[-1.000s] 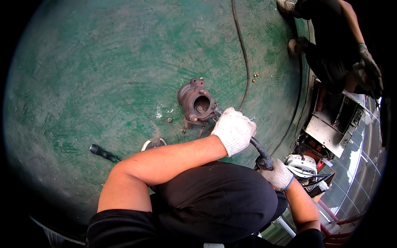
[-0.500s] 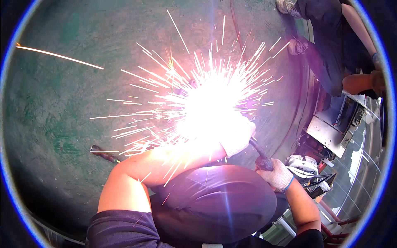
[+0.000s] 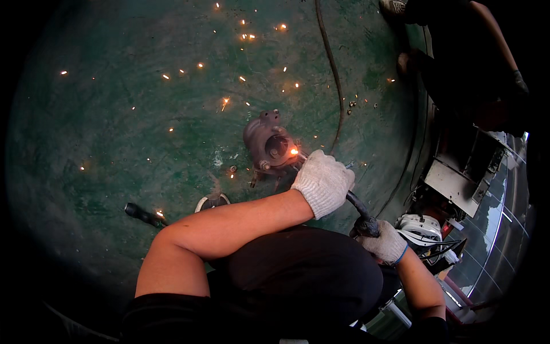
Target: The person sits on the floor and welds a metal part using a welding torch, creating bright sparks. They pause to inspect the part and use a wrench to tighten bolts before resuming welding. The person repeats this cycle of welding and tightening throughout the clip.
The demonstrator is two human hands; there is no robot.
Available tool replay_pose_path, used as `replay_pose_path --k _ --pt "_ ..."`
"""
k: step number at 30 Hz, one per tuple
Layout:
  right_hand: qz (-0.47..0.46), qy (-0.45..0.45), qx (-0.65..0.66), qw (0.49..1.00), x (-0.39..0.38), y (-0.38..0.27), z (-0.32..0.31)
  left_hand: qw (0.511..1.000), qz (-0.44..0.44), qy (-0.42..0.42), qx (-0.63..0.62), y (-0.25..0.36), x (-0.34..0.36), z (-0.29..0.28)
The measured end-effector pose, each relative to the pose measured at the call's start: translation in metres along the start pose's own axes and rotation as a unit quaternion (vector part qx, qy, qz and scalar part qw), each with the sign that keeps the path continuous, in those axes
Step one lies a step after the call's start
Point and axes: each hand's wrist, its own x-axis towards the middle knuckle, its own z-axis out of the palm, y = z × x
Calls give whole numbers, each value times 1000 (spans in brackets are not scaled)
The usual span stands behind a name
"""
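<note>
A rusty brown metal casting (image 3: 264,137) with a round bore stands on the green floor, one spot on its near right rim glowing orange. My left hand (image 3: 323,179), in a white knitted glove, is closed round the front of a welding torch (image 3: 356,204), whose tip points at that glowing spot. The left fingers are partly hidden from above. Also gloved, my right hand (image 3: 385,242) grips the torch's dark rear part, close to my knee. Whether the tip touches the casting I cannot tell.
A black flashlight-like cylinder (image 3: 140,213) lies at the left. A dark cable (image 3: 331,57) runs across the floor, with small nuts (image 3: 350,104) beside it. Glowing sparks are scattered about. Another person (image 3: 464,63) is at the upper right, near a metal-cased machine (image 3: 452,179).
The bright white arc and its spray of sparks have gone out, leaving a glowing spot and scattered embers. The casting now shows. Both hands have stayed nearly in place.
</note>
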Motion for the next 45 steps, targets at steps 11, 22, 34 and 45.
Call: replay_pose_path --k 11,22,34,45 --pt "-4 -1 27 1000 1 5 -1 999 13 52 -5 -1 -2 7" --pt "2 3 23 1000 3 7 -3 995 13 90 -32 -2 -8 6" --pt "-19 -11 24 999 2 2 -2 1000 -16 -27 -3 3 -1 -11" --pt "-106 83 174 975 35 74 -37 887 287 298 -206 10 -4 -12"
